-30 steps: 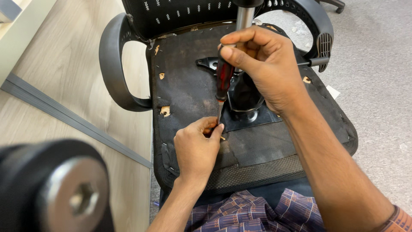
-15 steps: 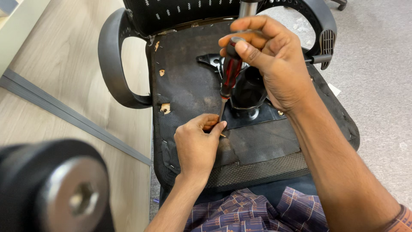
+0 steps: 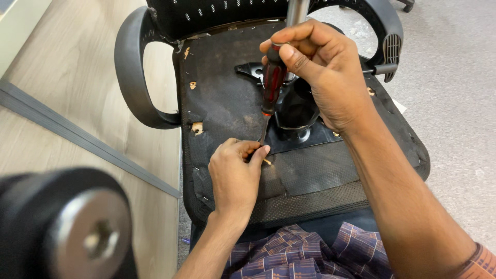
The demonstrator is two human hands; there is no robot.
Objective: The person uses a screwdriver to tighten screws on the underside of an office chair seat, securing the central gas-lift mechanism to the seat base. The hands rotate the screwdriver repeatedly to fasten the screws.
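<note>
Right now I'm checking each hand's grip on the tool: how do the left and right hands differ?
The right hand is raised, fingers wrapped around the red-and-black handle of the screwdriver; the left hand rests low on the chair's underside. The right grips with the whole hand; the left pinches with fingertips at the screwdriver's tip. Both are bare and work the same spot.

Glossy red-and-black plastic screwdriver handle (image 3: 272, 82), matt black rough fabric chair underside (image 3: 222, 103), smooth black plastic armrest (image 3: 129, 72), shiny metal chair post (image 3: 296, 11).
</note>
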